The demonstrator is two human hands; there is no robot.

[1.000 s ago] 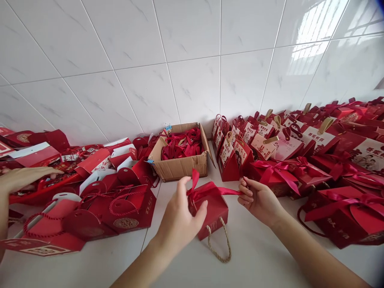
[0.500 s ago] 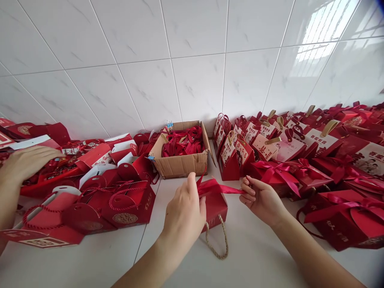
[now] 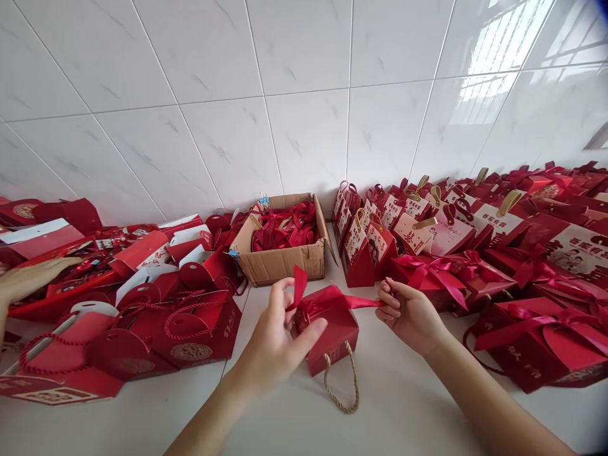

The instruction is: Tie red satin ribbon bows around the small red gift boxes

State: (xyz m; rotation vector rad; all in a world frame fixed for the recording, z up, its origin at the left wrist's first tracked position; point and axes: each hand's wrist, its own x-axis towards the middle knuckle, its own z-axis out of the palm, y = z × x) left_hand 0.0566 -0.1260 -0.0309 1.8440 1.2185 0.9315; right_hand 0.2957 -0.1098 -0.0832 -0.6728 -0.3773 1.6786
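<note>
A small red gift box (image 3: 332, 332) with a beige rope handle (image 3: 339, 383) lies on the white tiled floor in front of me. A red ribbon (image 3: 332, 297) runs across its top. My left hand (image 3: 273, 339) is closed on the ribbon's left end, which sticks up between its fingers. My right hand (image 3: 411, 315) pinches the ribbon's right end and holds it taut. Both hands are at the box, one on each side.
A cardboard box (image 3: 285, 263) full of red ribbons stands behind it by the wall. Finished ribbon-tied boxes (image 3: 437, 275) and bags crowd the right. Unfolded red boxes (image 3: 190, 329) are heaped on the left, where another person's hand (image 3: 28, 278) rests.
My left hand drew back from over the box, and the ribbon's left end now stands up between its fingers. The other person's hand shifted left and down a little. My right hand barely moved.
</note>
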